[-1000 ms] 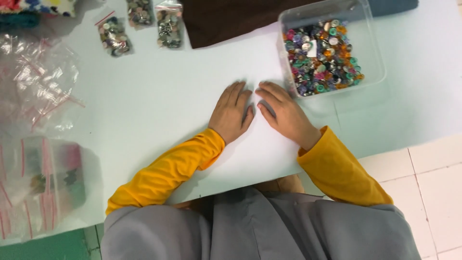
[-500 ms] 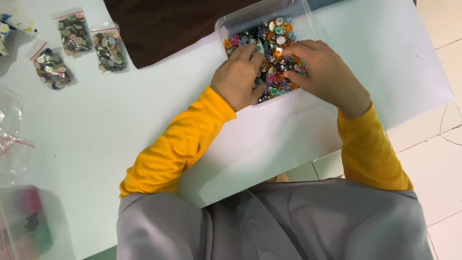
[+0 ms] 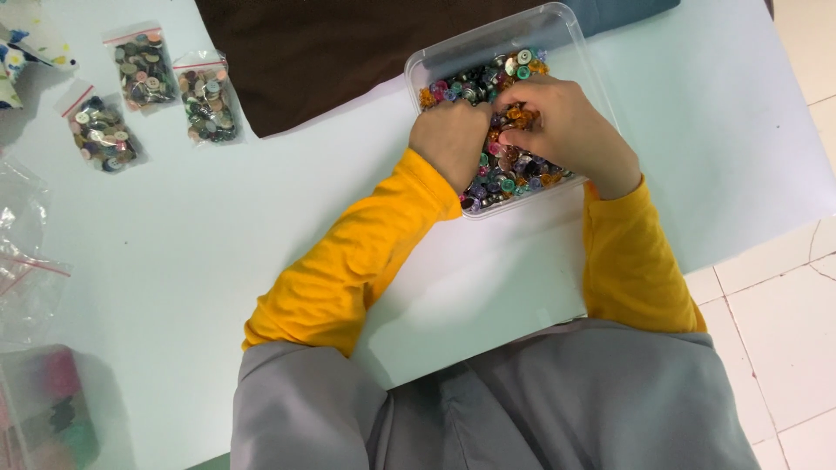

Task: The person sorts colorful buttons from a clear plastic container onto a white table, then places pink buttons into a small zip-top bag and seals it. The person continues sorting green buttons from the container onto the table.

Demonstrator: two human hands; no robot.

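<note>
Fingers of both hands were curled down into the buttons [image 3: 505,178], though whether they gripped any could not be told. The pale table [image 3: 218,252] spread widest, with a dark brown cloth [image 3: 331,52] at twelve o'clock. The clear plastic tray [image 3: 557,26] lay at one o'clock, touching the cloth's edge. Inside it the left hand [image 3: 451,139] and right hand [image 3: 566,130] sat close together. Three small bags of buttons [image 3: 148,91] lay at ten o'clock.

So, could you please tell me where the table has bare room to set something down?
Bare table lies between the three filled bags and the left sleeve, and right of the button tray. The tray is crowded: both hands are in it.
</note>
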